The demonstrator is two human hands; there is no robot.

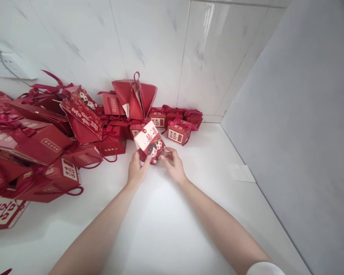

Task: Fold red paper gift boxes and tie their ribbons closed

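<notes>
A small red gift box [155, 149] with a pale flap and a cartoon couple printed on it stands between my two hands, tilted, close to the row of boxes. My left hand [138, 169] grips its left side, the thumb lying on the front. On the opposite side my right hand [174, 164] has its thumb and fingers bent at the box's edge, pinching it. Just behind and to the right sits a red box with a ribbon bow [177, 133]. The box's underside and back are hidden.
Many red ribboned boxes [50, 179] are heaped at the left. A larger folded red box [136, 99] rests on the row along the tiled wall [154, 38]. A grey panel [304, 114] bounds the white tabletop [160, 229] at right, with a white slip [243, 173] beside it.
</notes>
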